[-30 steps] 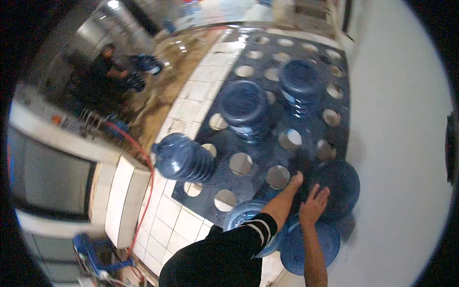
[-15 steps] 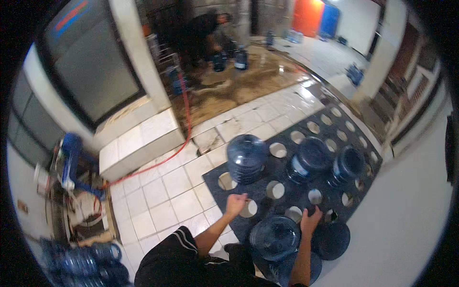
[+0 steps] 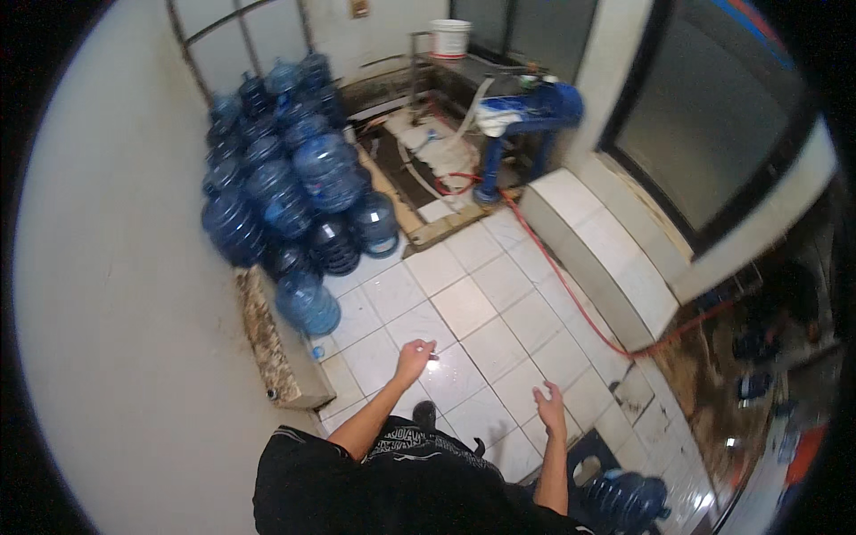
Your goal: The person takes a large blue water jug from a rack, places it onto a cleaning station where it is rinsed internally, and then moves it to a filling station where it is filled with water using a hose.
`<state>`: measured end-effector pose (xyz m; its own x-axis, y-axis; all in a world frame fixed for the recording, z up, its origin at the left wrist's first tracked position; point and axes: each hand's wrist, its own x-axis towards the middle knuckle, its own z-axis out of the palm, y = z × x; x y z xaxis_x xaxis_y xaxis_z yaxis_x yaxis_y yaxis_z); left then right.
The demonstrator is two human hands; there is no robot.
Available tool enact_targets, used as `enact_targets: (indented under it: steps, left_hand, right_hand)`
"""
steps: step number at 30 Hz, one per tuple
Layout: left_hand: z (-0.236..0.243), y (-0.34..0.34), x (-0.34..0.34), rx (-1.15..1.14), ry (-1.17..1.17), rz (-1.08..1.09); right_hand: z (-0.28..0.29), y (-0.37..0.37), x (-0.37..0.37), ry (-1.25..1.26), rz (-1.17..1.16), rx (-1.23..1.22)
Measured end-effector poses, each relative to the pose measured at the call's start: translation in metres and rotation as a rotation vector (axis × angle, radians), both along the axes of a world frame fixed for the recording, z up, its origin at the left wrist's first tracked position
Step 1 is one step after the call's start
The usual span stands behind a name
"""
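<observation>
My left hand (image 3: 415, 360) hangs in the air over the white floor tiles, its fingers loosely bent and a little apart, holding nothing. To the right, my right hand (image 3: 550, 410) is also empty, with thumb and fingers spread. Below it at the lower right, a clear blue water jug (image 3: 624, 497) lies tilted on the black board with round holes (image 3: 592, 455). The nearest jug to my left hand is a blue one (image 3: 308, 303) on the floor, at the front of a large pile of blue water jugs (image 3: 276, 178) against the wall.
A low stained block (image 3: 276, 357) juts from the left wall. A red hose (image 3: 580, 308) runs along the tiled step (image 3: 606, 250) from a blue metal stand (image 3: 517, 125). A white bucket (image 3: 449, 40) stands behind. Muddy ground (image 3: 704, 383) lies at the right.
My view has swung left, from the holed board with its jugs to the jug pile by the wall. Both hands have moved away from the board's jugs, still empty.
</observation>
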<state>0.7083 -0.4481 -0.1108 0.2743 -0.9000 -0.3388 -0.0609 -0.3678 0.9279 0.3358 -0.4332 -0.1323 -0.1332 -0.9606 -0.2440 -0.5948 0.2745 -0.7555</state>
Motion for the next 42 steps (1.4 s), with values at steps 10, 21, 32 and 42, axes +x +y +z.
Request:
enact_targets:
  steps: [10, 21, 32, 42]
  left_hand:
    - [-0.018, -0.074, 0.138, -0.016, 0.17, 0.521]
    - [-0.079, -0.106, 0.299, 0.216, -0.263, 0.867]
    - [-0.222, -0.134, 0.554, 0.954, -0.366, 0.842]
    - [-0.327, -0.174, 0.654, 0.954, -0.387, 0.747]
  right_hand:
    - [0.006, -0.179, 0.166, -0.258, 0.281, 0.419]
    - [-0.026, -0.435, 0.352, -0.106, 0.816, 0.338]
    - [-0.075, -0.49, 0.532, -0.022, 1.018, 0.495]
    - [-0.081, -0.486, 0.592, 0.405, 0.88, 0.725]
